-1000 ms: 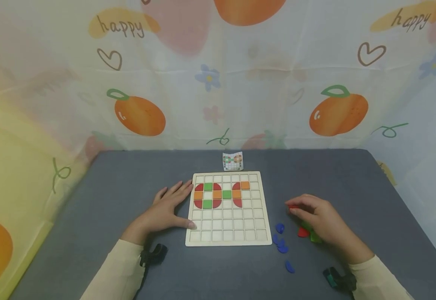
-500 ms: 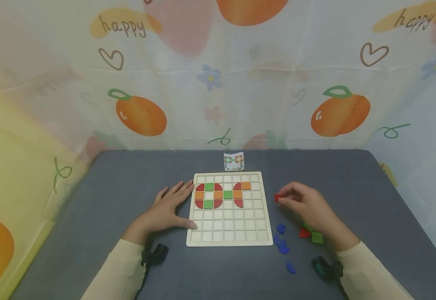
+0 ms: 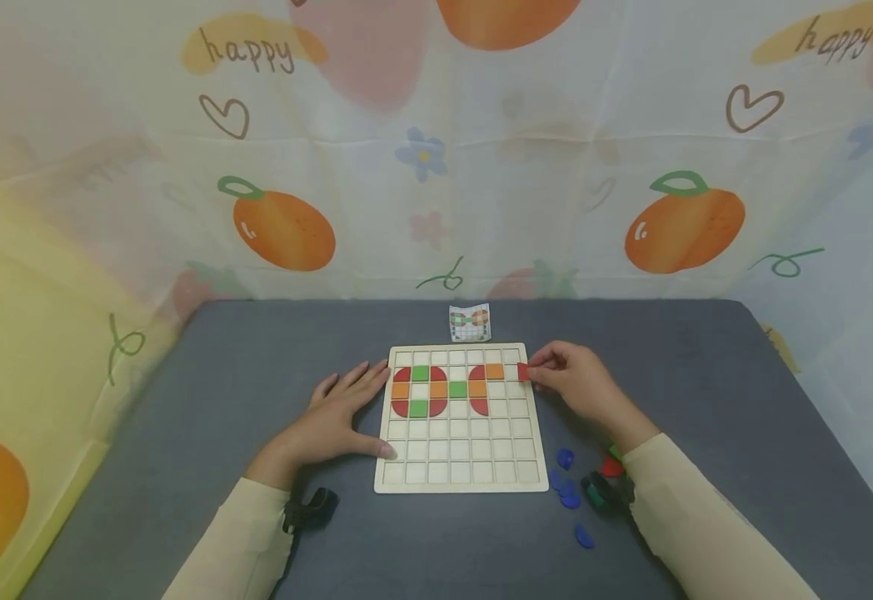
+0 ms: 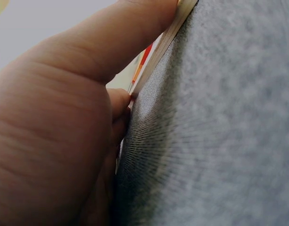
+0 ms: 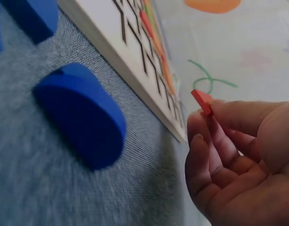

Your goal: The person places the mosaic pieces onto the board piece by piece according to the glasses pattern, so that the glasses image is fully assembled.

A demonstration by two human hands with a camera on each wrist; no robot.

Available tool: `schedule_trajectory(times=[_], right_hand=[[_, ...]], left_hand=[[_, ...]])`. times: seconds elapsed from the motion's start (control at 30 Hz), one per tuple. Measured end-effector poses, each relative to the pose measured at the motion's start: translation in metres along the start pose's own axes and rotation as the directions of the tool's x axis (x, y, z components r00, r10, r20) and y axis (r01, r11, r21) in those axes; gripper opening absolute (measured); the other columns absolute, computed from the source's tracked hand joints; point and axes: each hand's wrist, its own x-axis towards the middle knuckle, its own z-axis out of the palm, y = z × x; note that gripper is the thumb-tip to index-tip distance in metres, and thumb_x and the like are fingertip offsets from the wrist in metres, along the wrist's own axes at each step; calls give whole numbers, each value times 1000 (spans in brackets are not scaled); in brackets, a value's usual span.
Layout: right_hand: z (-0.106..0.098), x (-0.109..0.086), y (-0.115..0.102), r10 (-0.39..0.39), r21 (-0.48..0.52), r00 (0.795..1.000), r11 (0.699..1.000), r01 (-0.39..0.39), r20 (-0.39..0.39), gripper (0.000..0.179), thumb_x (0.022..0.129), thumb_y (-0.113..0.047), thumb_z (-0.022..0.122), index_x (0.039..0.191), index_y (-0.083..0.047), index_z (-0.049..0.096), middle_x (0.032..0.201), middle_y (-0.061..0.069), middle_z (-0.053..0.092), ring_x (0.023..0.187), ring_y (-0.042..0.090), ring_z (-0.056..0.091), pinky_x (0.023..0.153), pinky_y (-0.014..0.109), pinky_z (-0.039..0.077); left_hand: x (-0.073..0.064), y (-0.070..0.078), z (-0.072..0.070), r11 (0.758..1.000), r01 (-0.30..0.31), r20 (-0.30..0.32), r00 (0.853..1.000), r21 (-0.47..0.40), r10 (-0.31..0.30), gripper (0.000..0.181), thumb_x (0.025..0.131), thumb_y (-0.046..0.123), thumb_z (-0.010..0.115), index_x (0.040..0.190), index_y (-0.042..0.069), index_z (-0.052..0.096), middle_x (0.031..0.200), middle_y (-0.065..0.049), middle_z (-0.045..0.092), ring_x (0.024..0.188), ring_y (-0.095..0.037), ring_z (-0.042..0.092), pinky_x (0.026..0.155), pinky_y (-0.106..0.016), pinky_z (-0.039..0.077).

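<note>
A pale wooden grid board (image 3: 469,451) lies on the table, with red, orange and green tiles set in its upper rows. Along its left edge rests my left hand (image 3: 329,425), fingers and thumb spread and touching the rim. Between thumb and fingertips my right hand (image 3: 581,385) pinches a small red tile (image 3: 523,372), held over the board's upper right edge. The right wrist view shows that red tile (image 5: 202,101) in the pinch, with one edge tipped up. In the left wrist view the thumb (image 4: 102,37) presses against the board's side.
Several blue rounded pieces (image 3: 570,500) lie right of the board's lower corner. Beside them, a red piece (image 3: 612,467) and a green piece (image 3: 616,452) are partly hidden by the right forearm. A small printed pattern card (image 3: 470,322) stands behind the board.
My right hand has carried the red tile leftward and away from me, from beside the loose pieces to the board's upper right edge. The left hand has stayed in place.
</note>
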Motion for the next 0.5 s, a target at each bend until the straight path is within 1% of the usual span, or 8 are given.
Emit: schedule_trajectory(times=[0.07,0.2,0.33,0.5], right_hand=[[3,6,1,30,-8,1000,1000,-30,2,13,105,-11,75,112,0,73,94,9,73,84,25,69,78,37,58],[7,14,1,62,-41,998,997,-61,9,12,107,-12,74,112,-1,73,95,9,72,84,25,67,77,39,55],[9,19,0,66,-71,998,995,-65,16,12,106,-13,74,112,-2,74,94,8,72,84,25,66,79,40,54],[10,24,0,67,-78,997,995,-64,32,13,106,-16,75,110,-3,75,96,7,71,86,25,64,78,40,53]], left_hand=[[0,0,0,1000,-1,0,1000,1,1,131,75,72,90,175,16,27,180,2,20,166,-31,6,124,-65,-3],[0,2,-1,1000,-1,3,1000,-4,1,131,74,71,91,175,17,27,180,2,20,166,-31,6,125,-65,-4],[0,3,-1,1000,0,4,1000,-4,0,131,74,71,91,175,17,27,180,2,20,166,-31,6,125,-65,-4],[0,3,-1,1000,2,1,1000,-3,-2,131,74,71,91,175,16,27,180,1,20,166,-31,6,125,-65,-4]])
